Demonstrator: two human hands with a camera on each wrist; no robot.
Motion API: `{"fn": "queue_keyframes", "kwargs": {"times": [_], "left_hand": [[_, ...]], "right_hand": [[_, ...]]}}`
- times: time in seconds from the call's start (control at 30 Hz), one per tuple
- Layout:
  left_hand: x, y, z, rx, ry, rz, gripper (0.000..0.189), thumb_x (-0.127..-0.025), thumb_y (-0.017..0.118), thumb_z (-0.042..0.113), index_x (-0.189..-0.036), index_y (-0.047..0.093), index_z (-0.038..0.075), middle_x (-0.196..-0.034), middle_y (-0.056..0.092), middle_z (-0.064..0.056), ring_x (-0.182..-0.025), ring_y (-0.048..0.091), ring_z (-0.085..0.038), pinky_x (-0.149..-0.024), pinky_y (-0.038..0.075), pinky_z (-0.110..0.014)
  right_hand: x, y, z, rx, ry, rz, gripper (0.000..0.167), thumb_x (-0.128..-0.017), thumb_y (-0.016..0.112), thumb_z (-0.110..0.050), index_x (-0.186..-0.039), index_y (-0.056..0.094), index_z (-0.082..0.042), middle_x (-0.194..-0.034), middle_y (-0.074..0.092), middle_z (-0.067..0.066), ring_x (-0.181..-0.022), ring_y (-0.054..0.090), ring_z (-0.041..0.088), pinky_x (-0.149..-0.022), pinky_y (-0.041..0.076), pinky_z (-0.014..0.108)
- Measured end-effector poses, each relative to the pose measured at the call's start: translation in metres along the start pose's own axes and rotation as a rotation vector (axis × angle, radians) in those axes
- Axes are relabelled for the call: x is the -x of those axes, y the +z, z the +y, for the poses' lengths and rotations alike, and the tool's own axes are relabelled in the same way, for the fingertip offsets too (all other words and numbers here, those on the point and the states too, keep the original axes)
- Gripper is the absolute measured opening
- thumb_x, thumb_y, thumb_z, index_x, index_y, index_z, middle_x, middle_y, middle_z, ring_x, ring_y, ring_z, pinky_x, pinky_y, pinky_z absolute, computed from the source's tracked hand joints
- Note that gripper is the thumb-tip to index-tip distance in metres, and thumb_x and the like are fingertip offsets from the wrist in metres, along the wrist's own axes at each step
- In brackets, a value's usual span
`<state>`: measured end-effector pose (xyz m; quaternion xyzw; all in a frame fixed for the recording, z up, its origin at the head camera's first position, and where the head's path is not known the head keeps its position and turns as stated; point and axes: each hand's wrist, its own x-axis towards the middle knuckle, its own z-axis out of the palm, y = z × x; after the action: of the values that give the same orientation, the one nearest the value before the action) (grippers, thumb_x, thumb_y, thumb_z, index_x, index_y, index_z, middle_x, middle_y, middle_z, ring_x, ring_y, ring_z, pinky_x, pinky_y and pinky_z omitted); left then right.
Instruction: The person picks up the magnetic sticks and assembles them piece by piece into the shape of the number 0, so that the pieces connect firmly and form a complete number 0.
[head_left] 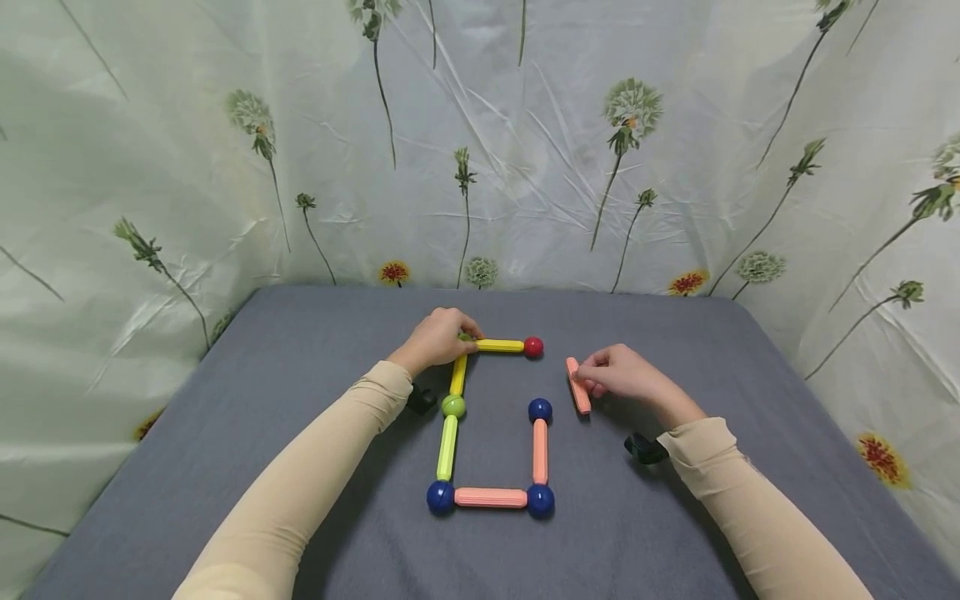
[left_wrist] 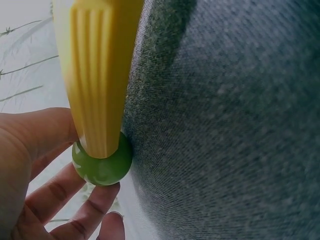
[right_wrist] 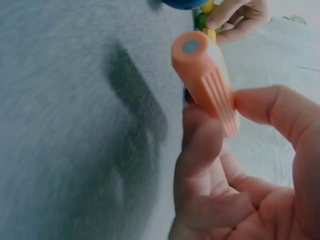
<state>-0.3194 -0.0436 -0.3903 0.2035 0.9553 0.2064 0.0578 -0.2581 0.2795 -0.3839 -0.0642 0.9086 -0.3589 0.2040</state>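
My left hand point(head_left: 441, 338) pinches a green ball point(left_wrist: 102, 172) at the far left corner of a figure of rods and balls. From that ball one yellow rod point(head_left: 501, 345) runs right to a red ball point(head_left: 533, 347); another yellow rod point(head_left: 458, 377) comes toward me to a lighter green ball point(head_left: 453, 406). To the right of the figure, my right hand point(head_left: 626, 375) holds a salmon-pink rod point(head_left: 579, 388) between thumb and fingers. In the right wrist view this rod hangs above the cloth, a grey disc in its end, touching no ball.
Nearer me, a lime rod point(head_left: 447, 448) joins a blue ball point(head_left: 440, 497). A pink rod point(head_left: 491, 497) leads to a second blue ball point(head_left: 540, 500), then an upright-running pink rod point(head_left: 540, 452) to a third point(head_left: 540, 410). Grey cloth point(head_left: 337, 517) lies beneath; a flowered curtain point(head_left: 525, 208) hangs behind.
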Motion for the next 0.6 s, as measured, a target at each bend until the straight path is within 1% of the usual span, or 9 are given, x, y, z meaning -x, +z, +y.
{"fn": "queue_keyframes", "kwargs": {"times": [0.1,0.2,0.3,0.43,0.6], "left_hand": [[0.0,0.0,0.0,0.002,0.003,-0.002,0.019,-0.102,0.076,0.019,-0.119,0.084,0.018,-0.126,0.079,-0.006,-0.11,0.073,-0.025,-0.09,0.061,-0.04],[-0.001,0.001,0.0,0.002,0.01,-0.003,0.019,-0.103,0.075,0.019,-0.12,0.083,0.018,-0.127,0.078,-0.006,-0.113,0.073,-0.025,-0.092,0.061,-0.041],[-0.002,0.001,0.0,0.002,0.006,-0.007,0.02,-0.103,0.075,0.019,-0.12,0.083,0.018,-0.128,0.078,-0.006,-0.115,0.073,-0.026,-0.093,0.061,-0.041],[-0.002,0.001,-0.001,0.003,-0.006,-0.011,0.019,-0.103,0.075,0.02,-0.12,0.083,0.019,-0.128,0.078,-0.006,-0.115,0.073,-0.026,-0.093,0.061,-0.042],[-0.001,0.001,-0.002,0.005,-0.008,-0.009,0.019,-0.103,0.076,0.02,-0.119,0.084,0.019,-0.127,0.078,-0.006,-0.113,0.073,-0.025,-0.092,0.061,-0.041]], "right_hand": [[-0.008,0.001,-0.003,-0.064,0.042,0.026,0.032,-0.101,0.067,-0.034,-0.11,0.077,-0.005,-0.083,0.069,-0.002,-0.077,0.061,0.015,-0.062,0.042,0.027],[-0.014,0.003,-0.005,-0.122,0.065,0.045,0.035,-0.101,0.066,-0.035,-0.115,0.076,-0.004,-0.085,0.071,-0.002,-0.077,0.062,0.013,-0.062,0.042,0.026],[-0.02,0.006,-0.009,-0.17,0.066,0.055,0.036,-0.103,0.065,-0.035,-0.117,0.076,-0.003,-0.085,0.071,-0.003,-0.078,0.063,0.012,-0.062,0.043,0.025],[-0.027,0.011,-0.013,-0.228,0.062,0.056,0.038,-0.104,0.066,-0.035,-0.12,0.075,-0.002,-0.083,0.072,-0.005,-0.08,0.064,0.009,-0.066,0.046,0.024],[-0.035,0.019,-0.016,-0.282,0.068,0.045,0.039,-0.104,0.066,-0.033,-0.123,0.074,0.001,-0.082,0.071,-0.007,-0.077,0.065,0.005,-0.067,0.048,0.023]]}}
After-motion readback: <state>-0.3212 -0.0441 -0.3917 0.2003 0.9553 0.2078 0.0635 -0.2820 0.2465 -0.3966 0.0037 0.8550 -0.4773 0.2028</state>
